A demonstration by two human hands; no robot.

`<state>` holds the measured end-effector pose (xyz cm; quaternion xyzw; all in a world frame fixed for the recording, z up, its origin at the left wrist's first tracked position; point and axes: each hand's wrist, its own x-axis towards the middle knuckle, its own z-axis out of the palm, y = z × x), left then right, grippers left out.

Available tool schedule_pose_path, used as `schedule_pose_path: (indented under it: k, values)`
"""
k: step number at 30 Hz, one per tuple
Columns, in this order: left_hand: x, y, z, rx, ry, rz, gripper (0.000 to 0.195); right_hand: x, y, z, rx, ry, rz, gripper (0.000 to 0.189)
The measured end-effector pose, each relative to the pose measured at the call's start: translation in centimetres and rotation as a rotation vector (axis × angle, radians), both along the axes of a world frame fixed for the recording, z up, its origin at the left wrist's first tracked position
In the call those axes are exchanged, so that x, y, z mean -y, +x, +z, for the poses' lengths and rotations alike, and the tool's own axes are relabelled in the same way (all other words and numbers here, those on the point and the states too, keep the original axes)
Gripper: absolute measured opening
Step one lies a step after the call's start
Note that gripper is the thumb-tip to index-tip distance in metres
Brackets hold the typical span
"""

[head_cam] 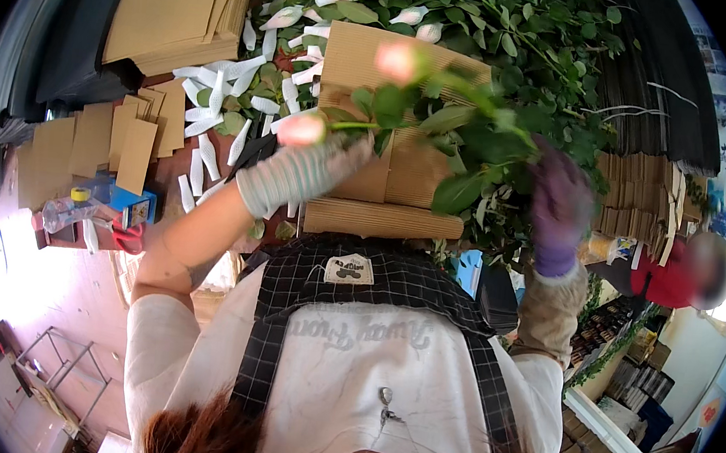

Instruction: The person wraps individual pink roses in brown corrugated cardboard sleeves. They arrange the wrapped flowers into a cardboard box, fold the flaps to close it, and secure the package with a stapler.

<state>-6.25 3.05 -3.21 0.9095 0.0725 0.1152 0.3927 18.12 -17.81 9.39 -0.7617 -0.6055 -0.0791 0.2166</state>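
My right hand point(559, 196), in a purple glove, is shut on the stems at the right side of the cardboard; it is blurred. From it two pink roses reach left: an upper rose point(397, 61), blurred, and a lower rose point(301, 130). Just below the lower rose's stem is my left hand point(333, 161), in a pale striped glove. Whether its fingers grip that stem cannot be made out. Beneath the flowers lies a sheet of corrugated cardboard point(348, 179), its near edge a rolled or folded strip point(383, 220) close to my apron point(360, 252).
White foam mesh sleeves point(217, 91) lie loose on the left; others cover buds at the back. Leafy stems point(538, 40) heap up behind. Cardboard stacks point(167, 17) flank the table, with a bottle point(66, 211) and red-handled scissors point(128, 235) at left. A person in red point(663, 272) is at right.
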Motion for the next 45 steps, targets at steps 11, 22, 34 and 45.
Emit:
schedule_pose_path:
  k: [11,22,34,45]
  values:
    - [-0.5,0.4,0.0,-0.230,-0.482,-0.127,0.047,2.0,-1.5,-9.0,-0.025,-0.401,0.268,0.034]
    - [0.5,0.2,-3.1,0.097,-0.226,-0.065,0.034,3.7,-1.5,-10.8,0.222,-0.348,0.256,0.043]
    - [1.2,0.1,-2.0,-0.326,-0.091,-0.164,0.049,-11.2,-6.7,-5.6,0.061,-0.238,0.635,0.031]
    - [-0.1,-0.2,2.3,-0.379,0.108,-0.188,0.027,9.4,14.2,18.1,0.356,0.400,-0.538,0.028]
